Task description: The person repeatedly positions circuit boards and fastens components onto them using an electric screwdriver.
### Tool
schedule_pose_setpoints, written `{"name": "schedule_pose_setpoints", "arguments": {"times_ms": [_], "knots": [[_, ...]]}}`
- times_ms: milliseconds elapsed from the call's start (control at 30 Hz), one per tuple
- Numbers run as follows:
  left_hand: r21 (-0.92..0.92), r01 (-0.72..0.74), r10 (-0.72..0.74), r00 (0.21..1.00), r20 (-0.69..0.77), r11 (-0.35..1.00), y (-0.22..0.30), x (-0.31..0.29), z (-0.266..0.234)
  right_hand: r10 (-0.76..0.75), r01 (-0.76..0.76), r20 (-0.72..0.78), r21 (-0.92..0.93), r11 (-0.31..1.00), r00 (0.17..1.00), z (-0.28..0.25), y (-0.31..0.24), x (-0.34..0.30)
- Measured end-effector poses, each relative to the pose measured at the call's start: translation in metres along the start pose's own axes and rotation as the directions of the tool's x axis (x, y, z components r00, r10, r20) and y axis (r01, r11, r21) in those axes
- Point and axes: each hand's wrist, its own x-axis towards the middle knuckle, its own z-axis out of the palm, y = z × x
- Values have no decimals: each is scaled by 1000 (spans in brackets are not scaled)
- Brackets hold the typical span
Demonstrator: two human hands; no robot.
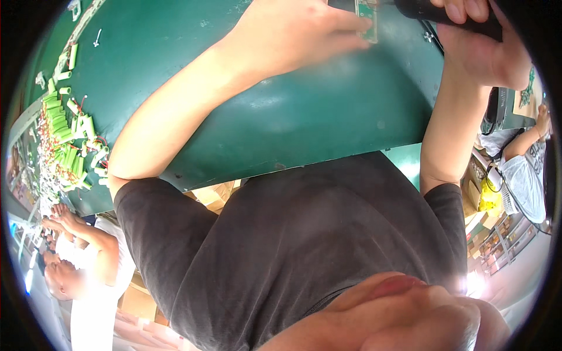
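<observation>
My left hand (298,32) is at the top middle, with its fingertips closed at the edge of a small green circuit board (367,20). Part of that board is cut off by the picture's upper edge. At the top right, my right hand (489,52) wraps its fingers around a thick black cylindrical tool (413,8), which looks like an electric screwdriver. Its narrow end points left toward the board; whether it touches cannot be told. Motion slightly blurs my left fingers.
Many green-wrapped battery cells (73,158) with red wires lie piled along the left of the green table (263,134). A small metal piece (98,38) lies farther back. Black cable (430,34) runs beside my right wrist. Co-workers sit at left (96,263) and right (524,169).
</observation>
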Motion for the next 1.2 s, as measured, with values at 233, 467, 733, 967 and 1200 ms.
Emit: {"name": "schedule_pose_setpoints", "arguments": {"times_ms": [233,467,733,967,1200], "knots": [[-34,18,-17,999,27,999,1,2,-6,-57,55,116,27,998,992,-2,9,2],[92,-28,26,999,21,995,1,1,-1,-89,81,132,64,995,987,1,13,-1],[16,22,-22,1000,12,1000,5,5,-1,-89,87,12,103,991,996,1,5,1],[19,129,-128,991,-35,991,8,16,-10,50,17,-221,290,957,974,3,20,-3],[134,400,-360,899,-250,907,-34,60,-35,-50,95,-202,221,971,978,4,47,4]]}}
